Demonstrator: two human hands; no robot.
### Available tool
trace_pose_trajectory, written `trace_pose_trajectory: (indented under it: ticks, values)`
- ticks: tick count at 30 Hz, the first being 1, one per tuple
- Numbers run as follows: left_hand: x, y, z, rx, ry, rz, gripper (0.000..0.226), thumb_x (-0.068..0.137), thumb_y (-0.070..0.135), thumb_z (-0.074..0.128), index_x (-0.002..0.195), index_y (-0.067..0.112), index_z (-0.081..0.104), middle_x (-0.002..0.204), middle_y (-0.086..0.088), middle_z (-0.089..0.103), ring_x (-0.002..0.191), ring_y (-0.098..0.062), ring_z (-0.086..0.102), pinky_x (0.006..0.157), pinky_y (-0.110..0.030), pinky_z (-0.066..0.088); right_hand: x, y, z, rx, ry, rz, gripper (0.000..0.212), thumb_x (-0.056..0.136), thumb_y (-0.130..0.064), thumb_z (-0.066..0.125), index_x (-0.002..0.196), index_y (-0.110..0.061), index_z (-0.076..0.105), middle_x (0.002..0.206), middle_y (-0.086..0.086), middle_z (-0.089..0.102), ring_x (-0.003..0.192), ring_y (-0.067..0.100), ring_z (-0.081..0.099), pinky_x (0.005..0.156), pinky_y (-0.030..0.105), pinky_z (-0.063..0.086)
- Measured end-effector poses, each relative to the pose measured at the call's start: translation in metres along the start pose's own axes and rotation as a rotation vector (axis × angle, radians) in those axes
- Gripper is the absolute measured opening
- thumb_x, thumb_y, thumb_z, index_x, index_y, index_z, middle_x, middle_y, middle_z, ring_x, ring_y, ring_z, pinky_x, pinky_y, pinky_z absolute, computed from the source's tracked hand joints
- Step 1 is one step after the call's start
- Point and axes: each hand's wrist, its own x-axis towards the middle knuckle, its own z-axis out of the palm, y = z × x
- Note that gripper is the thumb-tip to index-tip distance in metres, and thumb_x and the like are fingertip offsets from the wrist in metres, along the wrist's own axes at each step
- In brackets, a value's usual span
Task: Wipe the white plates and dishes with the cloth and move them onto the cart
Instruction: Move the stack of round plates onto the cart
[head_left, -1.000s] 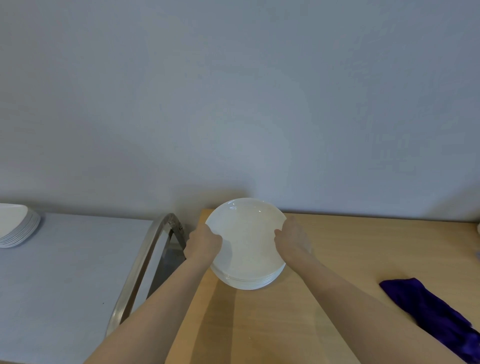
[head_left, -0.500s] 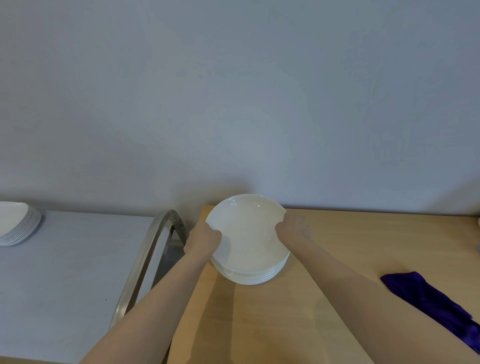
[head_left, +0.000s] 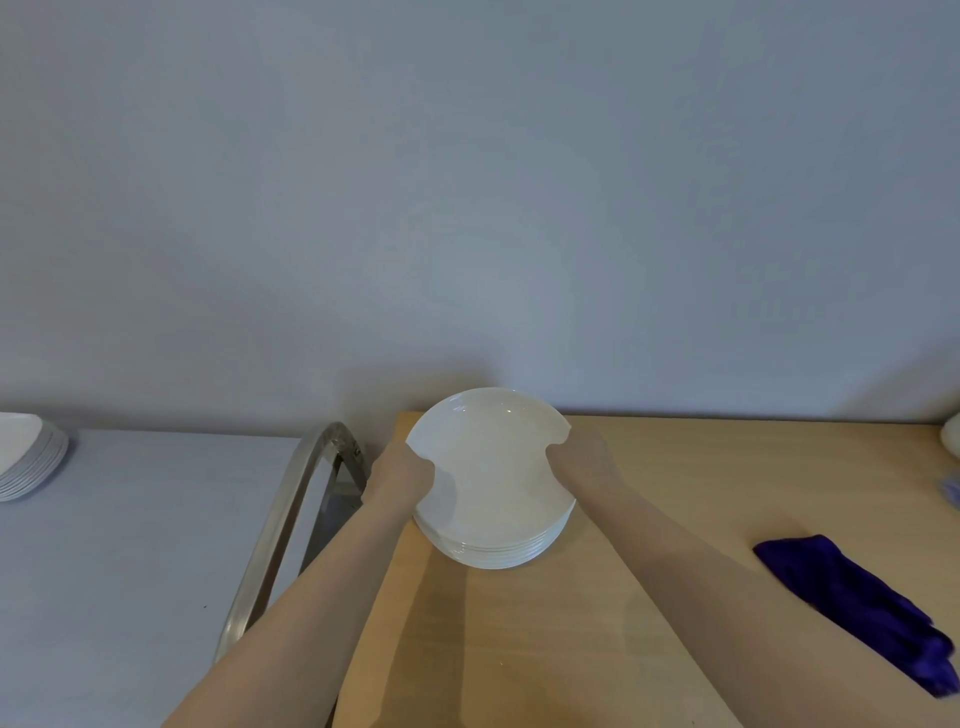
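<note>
A stack of white round plates (head_left: 493, 551) sits at the back left corner of the wooden table (head_left: 675, 493). I hold the top plate (head_left: 491, 457) by its two sides, tilted with its far edge raised off the stack. My left hand (head_left: 400, 475) grips its left rim and my right hand (head_left: 582, 460) grips its right rim. The purple cloth (head_left: 857, 603) lies loose on the table at the right, apart from both hands.
The grey cart top (head_left: 130, 545) stands left of the table, with a curved metal handle (head_left: 280, 530) on the side nearest the table. A stack of white dishes (head_left: 26, 457) rests at the cart's far left. Another white object (head_left: 951, 434) shows at the right edge.
The top plate has tilted up, its far edge rising off the stack while both hands keep their grip on the rims.
</note>
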Motion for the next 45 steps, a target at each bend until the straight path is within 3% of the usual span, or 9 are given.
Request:
trace_pose_trajectory:
  ticks: [2,9,17,25,32,38,42,45]
  values:
    - [0.001,0.000,0.000,0.014,0.000,0.004,0.007,0.085,0.009,0.047,0.092,0.008,0.049,0.078,-0.008,0.054,0.074,-0.027,0.055,0.080,-0.046,0.056,0.003,0.006,0.003,0.029,0.006,0.002,0.034,0.064,-0.021,0.041,0.093,-0.014,0.055,0.085,0.002,0.061,0.080,0.028,0.062,0.078,0.043,0.055]
    - [0.001,0.000,0.000,0.039,0.014,-0.002,0.006,0.086,0.011,0.048,0.092,0.009,0.048,0.077,-0.007,0.053,0.069,-0.024,0.053,0.079,-0.044,0.056,0.012,0.014,0.008,0.060,0.011,-0.007,0.034,0.057,-0.027,0.038,0.088,-0.018,0.049,0.085,0.000,0.058,0.079,0.027,0.062,0.076,0.046,0.056]
    - [0.003,-0.001,0.000,0.000,0.009,-0.001,0.010,0.086,0.011,0.048,0.095,0.007,0.048,0.078,-0.007,0.052,0.072,-0.025,0.053,0.077,-0.043,0.055,0.016,0.013,0.001,0.116,-0.051,-0.051,0.033,0.061,-0.026,0.041,0.094,-0.020,0.041,0.098,0.001,0.054,0.088,0.026,0.058,0.080,0.049,0.053]
    - [0.004,0.004,0.000,0.022,0.011,-0.020,0.010,0.085,0.011,0.048,0.093,0.006,0.046,0.076,-0.008,0.051,0.067,-0.025,0.052,0.073,-0.039,0.054,0.014,0.022,0.003,0.243,-0.068,-0.073,0.034,0.076,-0.045,0.052,0.102,-0.026,0.040,0.100,-0.001,0.059,0.094,0.023,0.059,0.084,0.048,0.052]
    - [0.003,0.004,0.001,-0.012,0.022,0.006,0.007,0.085,0.010,0.048,0.090,0.006,0.046,0.075,-0.007,0.051,0.067,-0.023,0.050,0.066,-0.033,0.044,0.018,0.025,0.006,0.304,-0.080,-0.073,0.028,0.076,-0.043,0.040,0.103,-0.035,0.039,0.103,0.000,0.059,0.091,0.022,0.060,0.081,0.048,0.054]
    - [0.001,0.003,0.001,0.003,0.008,-0.011,0.010,0.085,0.012,0.047,0.093,0.007,0.048,0.077,-0.007,0.052,0.072,-0.026,0.053,0.068,-0.033,0.046,0.022,0.033,0.008,0.374,-0.127,-0.010,0.024,0.066,-0.047,0.041,0.089,-0.056,0.039,0.102,-0.007,0.061,0.089,0.022,0.063,0.072,0.050,0.058]
    - [0.002,0.004,-0.001,0.006,0.000,-0.028,0.014,0.083,0.013,0.047,0.097,0.008,0.048,0.079,-0.008,0.054,0.073,-0.027,0.055,0.079,-0.040,0.055,0.026,0.037,0.009,0.363,-0.132,-0.019,0.031,0.063,-0.051,0.038,0.093,-0.058,0.040,0.100,-0.012,0.063,0.089,0.020,0.064,0.075,0.051,0.057]
    - [0.003,0.005,-0.004,-0.011,-0.026,-0.026,0.023,0.084,0.014,0.047,0.106,0.007,0.052,0.085,-0.009,0.057,0.081,-0.030,0.058,0.080,-0.045,0.056,0.025,0.040,0.011,0.357,-0.119,-0.019,0.035,0.061,-0.052,0.036,0.096,-0.056,0.041,0.099,-0.011,0.063,0.088,0.021,0.064,0.072,0.053,0.057]
